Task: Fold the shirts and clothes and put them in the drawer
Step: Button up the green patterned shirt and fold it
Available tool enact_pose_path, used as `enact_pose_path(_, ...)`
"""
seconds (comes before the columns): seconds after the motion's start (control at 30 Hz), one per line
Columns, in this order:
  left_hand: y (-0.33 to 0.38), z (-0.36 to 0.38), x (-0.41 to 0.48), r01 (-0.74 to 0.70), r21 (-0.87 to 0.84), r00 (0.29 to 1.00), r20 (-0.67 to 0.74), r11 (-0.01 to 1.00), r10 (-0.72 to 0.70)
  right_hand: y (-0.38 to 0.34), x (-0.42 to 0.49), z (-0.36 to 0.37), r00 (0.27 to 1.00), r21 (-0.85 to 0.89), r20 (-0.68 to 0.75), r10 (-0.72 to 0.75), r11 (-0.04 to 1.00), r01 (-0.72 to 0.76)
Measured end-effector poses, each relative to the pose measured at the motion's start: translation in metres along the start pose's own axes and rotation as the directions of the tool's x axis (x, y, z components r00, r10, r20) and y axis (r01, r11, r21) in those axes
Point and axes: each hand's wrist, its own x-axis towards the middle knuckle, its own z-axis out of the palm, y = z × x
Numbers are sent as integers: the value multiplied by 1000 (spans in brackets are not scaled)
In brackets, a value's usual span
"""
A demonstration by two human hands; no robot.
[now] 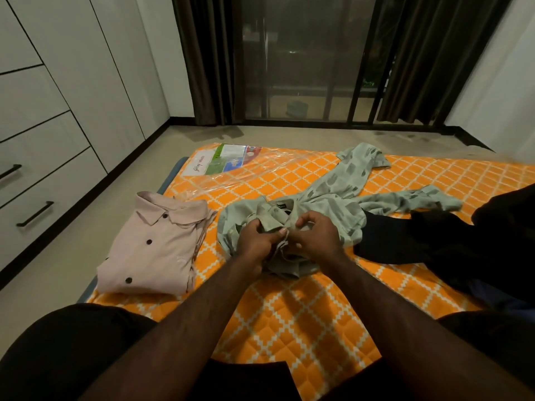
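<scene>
On the orange quilted mattress [289,314], a pale green patterned shirt [341,186] is spread loosely, its sleeves thrown out toward the far and right sides. Its front, just below the collar, is pinched by both hands: the left hand [256,241] and the right hand [314,235] are held close together, fingers curled round the bunched cloth, possibly at a button, though that spot is hidden by the fingers. Just left of the green shirt, a folded pink shirt [153,247] with dark buttons is laid flat near the mattress edge. Dark clothing [434,241] is heaped to the right, touching the green shirt. Beyond the shirts, clear plastic packaging [231,166] is seen. White drawers [43,180] with black handles are set along the left wall.
</scene>
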Motion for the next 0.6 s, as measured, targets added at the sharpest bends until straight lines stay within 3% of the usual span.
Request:
enact_pose_path(0.17, -5, -1, 4, -92, 150, 991, -83, 984, 105, 3, 2, 0, 997, 98, 51, 55, 993, -60)
enact_pose_path(0.4, -8, -1, 5, -218, 199, 972, -41, 956, 230, -3, -2, -4, 971, 213, 191, 145, 959, -186)
enact_pose_path(0.6, -6, -2, 1, -281, 360, 944, -62, 890, 323, 1, -4, -4, 983, -6, 99, 152, 988, -153)
